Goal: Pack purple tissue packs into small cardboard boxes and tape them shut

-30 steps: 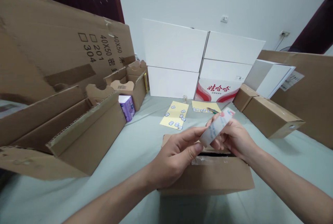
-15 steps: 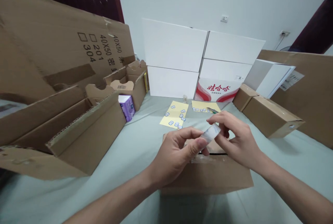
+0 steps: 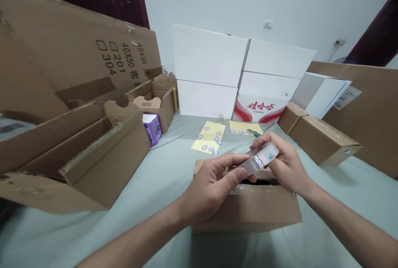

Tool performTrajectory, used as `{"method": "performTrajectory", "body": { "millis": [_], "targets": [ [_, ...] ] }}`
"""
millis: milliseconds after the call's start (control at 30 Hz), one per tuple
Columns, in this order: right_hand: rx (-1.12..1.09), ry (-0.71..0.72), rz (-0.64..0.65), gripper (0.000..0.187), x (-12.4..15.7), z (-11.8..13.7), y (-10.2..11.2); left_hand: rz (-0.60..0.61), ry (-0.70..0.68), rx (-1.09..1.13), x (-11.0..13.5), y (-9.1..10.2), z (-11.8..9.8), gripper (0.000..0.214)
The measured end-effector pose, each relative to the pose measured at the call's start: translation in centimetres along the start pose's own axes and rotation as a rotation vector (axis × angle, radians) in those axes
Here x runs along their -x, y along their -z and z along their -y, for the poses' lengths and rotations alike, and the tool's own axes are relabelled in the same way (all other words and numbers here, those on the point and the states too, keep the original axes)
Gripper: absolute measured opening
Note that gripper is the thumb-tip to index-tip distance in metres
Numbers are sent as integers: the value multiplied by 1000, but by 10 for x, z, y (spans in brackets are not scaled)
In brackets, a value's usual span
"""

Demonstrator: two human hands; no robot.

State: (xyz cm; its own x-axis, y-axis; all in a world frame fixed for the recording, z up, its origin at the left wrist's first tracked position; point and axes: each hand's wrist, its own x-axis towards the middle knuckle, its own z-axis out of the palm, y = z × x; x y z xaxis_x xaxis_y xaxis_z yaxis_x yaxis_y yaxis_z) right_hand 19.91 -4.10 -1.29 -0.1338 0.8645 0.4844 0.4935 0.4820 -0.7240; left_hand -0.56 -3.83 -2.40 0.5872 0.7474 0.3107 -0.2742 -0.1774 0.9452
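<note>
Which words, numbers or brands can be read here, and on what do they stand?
"304": large brown carton
"201": same carton
"40X50", twice: same carton; following characters unclear
"娃哈哈": red-and-white box; smaller line unclear
Too small or blurred: tape roll, paper slips, purple pack, right label

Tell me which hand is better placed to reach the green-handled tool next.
Probably the right hand: it appears just below the green-handled tool in the picture, closer than the left hand. Both hands touch the clear tape roll, but the left hand's grip could likely hold it alone.
</note>
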Motion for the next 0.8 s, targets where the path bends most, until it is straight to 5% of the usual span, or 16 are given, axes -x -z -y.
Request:
{"method": "performTrajectory", "body": {
  "millis": [233,400,800],
  "targets": [
    [-371,-157,-17,4,-10,-7,-4,-74,-30,-15,-3,4,5,21],
    [-607,-354,-7,14,-18,-7,-6,-34,-106,83,-8,2,0,15],
    [-736,-498,107,18,-21,-3,-10,2,-168,87,-17,-2,-2,16]
  ]
}}
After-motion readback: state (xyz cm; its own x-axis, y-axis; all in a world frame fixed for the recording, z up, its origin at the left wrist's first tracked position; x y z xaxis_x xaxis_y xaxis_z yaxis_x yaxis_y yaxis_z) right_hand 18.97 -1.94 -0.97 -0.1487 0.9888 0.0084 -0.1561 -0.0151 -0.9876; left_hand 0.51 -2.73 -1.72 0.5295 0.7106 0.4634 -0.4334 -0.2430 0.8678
